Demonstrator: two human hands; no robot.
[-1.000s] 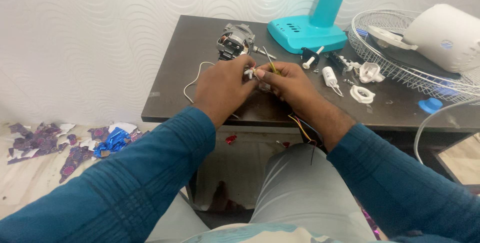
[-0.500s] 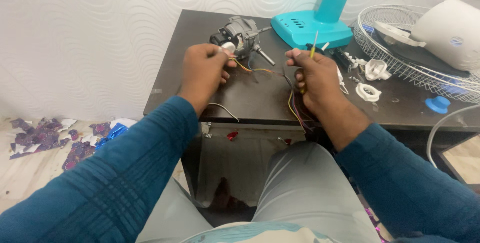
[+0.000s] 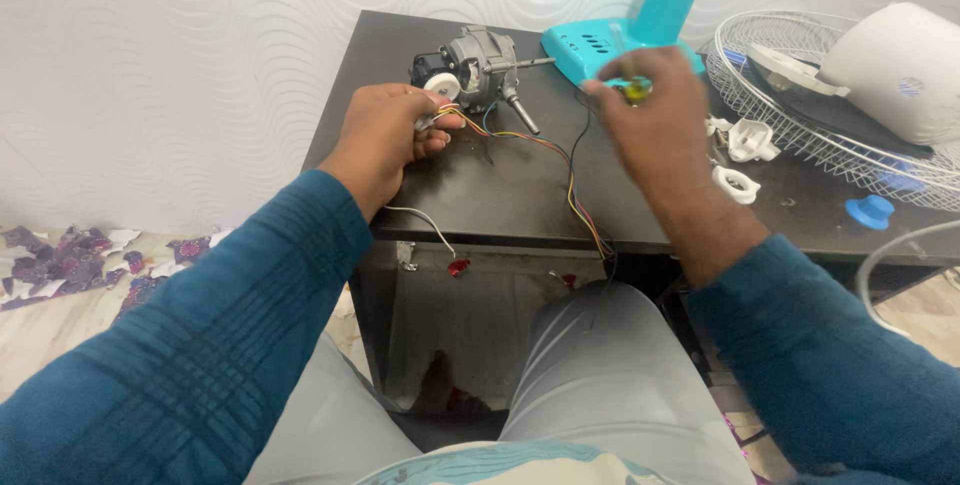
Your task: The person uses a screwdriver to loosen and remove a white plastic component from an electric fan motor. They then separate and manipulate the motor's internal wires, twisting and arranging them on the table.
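Nearest the camera, grey trousers and two teal sleeves are seen, the knees drawn up to the front edge of the dark counter [image 3: 480,195]. Over that front edge a bundle of coloured wires [image 3: 572,185] is draped, running from below the counter up toward its far left part; a separate white wire [image 3: 420,220] is hung over the edge nearer the left side. The left hand [image 3: 385,140] is placed on the counter's left part, its grip clenched on a small white part [image 3: 443,88] where the coloured wires end, just in front of the grey fan motor [image 3: 475,63]. The motor is set near the far left corner, its metal shaft pointed toward the middle of the counter. The right hand [image 3: 655,115] is held above the middle of the counter, its grip closed around a small yellow-green tool [image 3: 634,91], most of which is hidden by the fingers. Just right of that hand, two white plastic fittings [image 3: 737,160] are laid on the counter, and a blue knob [image 3: 868,211] is seen toward the right edge. At the far edge a teal fan base [image 3: 610,45] is stood, and a wire fan guard [image 3: 800,115] with a white housing [image 3: 900,65] on it is rested at the far right.
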